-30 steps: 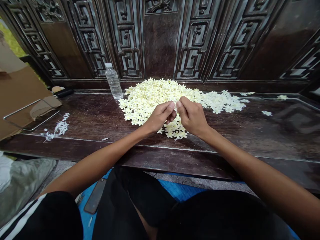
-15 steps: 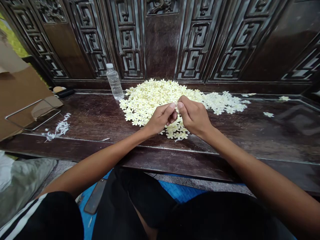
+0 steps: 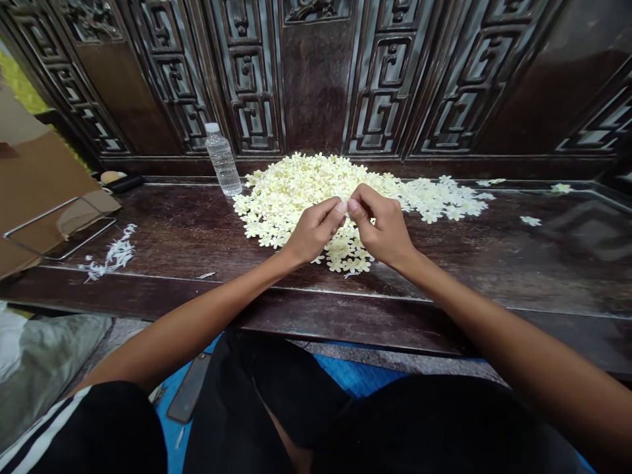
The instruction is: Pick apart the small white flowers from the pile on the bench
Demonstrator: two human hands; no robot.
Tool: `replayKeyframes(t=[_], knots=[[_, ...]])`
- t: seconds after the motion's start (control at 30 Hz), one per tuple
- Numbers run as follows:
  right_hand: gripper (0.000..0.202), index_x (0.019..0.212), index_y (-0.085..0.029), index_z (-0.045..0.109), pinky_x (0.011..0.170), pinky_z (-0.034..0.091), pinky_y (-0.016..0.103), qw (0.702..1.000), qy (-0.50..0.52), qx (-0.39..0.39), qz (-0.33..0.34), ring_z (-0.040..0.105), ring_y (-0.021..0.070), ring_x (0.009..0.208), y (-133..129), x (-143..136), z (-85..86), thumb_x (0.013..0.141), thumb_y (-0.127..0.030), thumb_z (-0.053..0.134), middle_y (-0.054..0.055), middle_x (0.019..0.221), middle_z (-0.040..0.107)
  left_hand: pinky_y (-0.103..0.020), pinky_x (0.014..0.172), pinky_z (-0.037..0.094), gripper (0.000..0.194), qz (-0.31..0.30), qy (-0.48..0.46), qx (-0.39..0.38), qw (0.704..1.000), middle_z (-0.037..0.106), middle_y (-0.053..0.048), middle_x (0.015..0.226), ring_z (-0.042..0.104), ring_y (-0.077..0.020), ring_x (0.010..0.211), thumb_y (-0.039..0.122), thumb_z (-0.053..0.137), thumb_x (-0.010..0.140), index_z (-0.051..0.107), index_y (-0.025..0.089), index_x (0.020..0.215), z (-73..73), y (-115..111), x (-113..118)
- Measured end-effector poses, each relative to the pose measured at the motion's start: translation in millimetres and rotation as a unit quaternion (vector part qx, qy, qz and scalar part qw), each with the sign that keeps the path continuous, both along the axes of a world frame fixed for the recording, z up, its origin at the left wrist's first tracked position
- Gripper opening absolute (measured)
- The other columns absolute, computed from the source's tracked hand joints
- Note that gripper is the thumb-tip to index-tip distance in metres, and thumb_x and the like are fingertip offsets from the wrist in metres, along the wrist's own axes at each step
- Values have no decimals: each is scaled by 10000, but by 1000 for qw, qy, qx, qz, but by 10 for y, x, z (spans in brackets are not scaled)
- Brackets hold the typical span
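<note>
A heap of pale yellow and white artificial-looking flowers (image 3: 291, 187) lies on the dark wooden bench. Over its front part my left hand (image 3: 316, 227) and my right hand (image 3: 380, 220) meet, thumbs and fingers pinched close together. Something small and whitish shows between the fingertips, too little of it visible to name. Behind and below the hands, some of the flowers are hidden.
Left of the heap stands a clear water bottle (image 3: 223, 161). Thin white scraps (image 3: 112, 255) lie by a wire frame (image 3: 59, 227) and a cardboard box (image 3: 44, 178). Carved wooden panels (image 3: 316, 85) rise behind. A phone (image 3: 189, 388) rests below on a blue sheet.
My hands stay together over the flowers, with the fingertips shifted slightly and the fingers of my left hand tucked differently. The whole view has moved a little.
</note>
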State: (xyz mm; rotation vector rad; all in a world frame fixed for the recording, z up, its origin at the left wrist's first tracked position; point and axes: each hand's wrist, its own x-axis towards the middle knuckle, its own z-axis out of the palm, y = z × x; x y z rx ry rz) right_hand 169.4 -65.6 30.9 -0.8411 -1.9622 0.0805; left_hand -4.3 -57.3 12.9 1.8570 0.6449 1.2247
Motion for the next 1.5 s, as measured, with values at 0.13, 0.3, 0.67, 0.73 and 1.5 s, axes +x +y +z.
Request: replayKeyframes(t=[0.13, 0.3, 0.67, 0.73, 1.5], knots=[[409, 789, -231, 448, 582, 297, 304, 1000, 0, 17, -19, 411, 137, 567, -14, -11, 4, 1090, -509, 463, -25, 654, 455, -267, 561, 391, 433, 14, 3, 6, 1000, 473, 11, 725, 439, -115, 626, 610, 555, 1013, 497, 216, 843, 28, -5, -11], [395, 760, -233, 406, 566, 273, 304, 999, -12, 25, -32, 382, 128, 541, -35, -42, 1, 1092, -436, 468, -35, 622, 419, -273, 567, 384, 410, 12, -19, 8, 1000, 450, 23, 697, 415, -116, 605, 595, 549, 1022, 485, 225, 857, 12, 0, -3], [335, 855, -219, 500, 549, 256, 293, 987, -130, 75, -51, 404, 138, 550, 31, 90, 18, 1100, -428, 410, -8, 666, 523, -226, 489, 376, 399, -38, -53, -20, 998, 453, 45, 672, 408, -75, 533, 556, 566, 1030, 475, 213, 847, 11, 62, -31], [328, 874, -213, 523, 541, 235, 293, 976, -172, 106, -77, 396, 143, 551, 28, 109, 40, 1095, -426, 406, 5, 685, 557, -221, 479, 384, 392, -60, -60, -37, 996, 464, 42, 678, 423, -74, 531, 557, 555, 1037, 495, 208, 870, 15, 61, -36], [231, 875, -248, 369, 533, 280, 298, 985, -120, 118, 23, 368, 141, 549, 15, 59, -24, 1100, -267, 416, -21, 691, 449, -194, 491, 388, 391, -132, -115, -120, 977, 452, 49, 680, 426, -73, 556, 543, 617, 1005, 457, 214, 870, 30, -47, 12]])
